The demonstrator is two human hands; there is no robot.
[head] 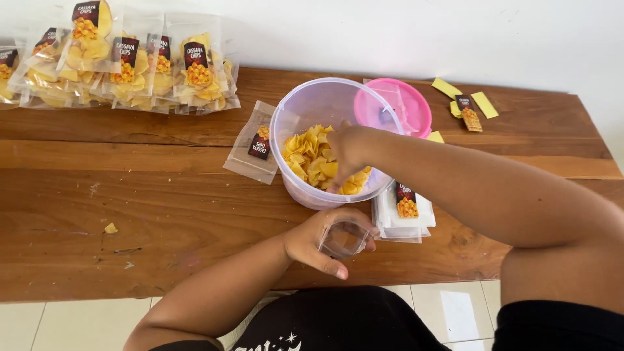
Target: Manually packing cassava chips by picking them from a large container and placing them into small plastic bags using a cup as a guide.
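Note:
A clear round plastic tub (305,104) stands on the wooden table (162,214) and holds yellow chips (309,156). My right hand (348,153) reaches into the tub, fingers closed on some of the chips. At the table's near edge my left hand (322,240) holds an open clear plastic pouch (342,238), mouth turned up. The pouch looks empty.
Several filled chip bags (130,65) with dark labels lie at the back left. One empty labelled pouch (255,144) lies left of the tub, a stack of them (406,211) to its right. A pink lid (400,107) and yellow label strips (465,104) sit behind. A chip crumb (110,228) lies at left.

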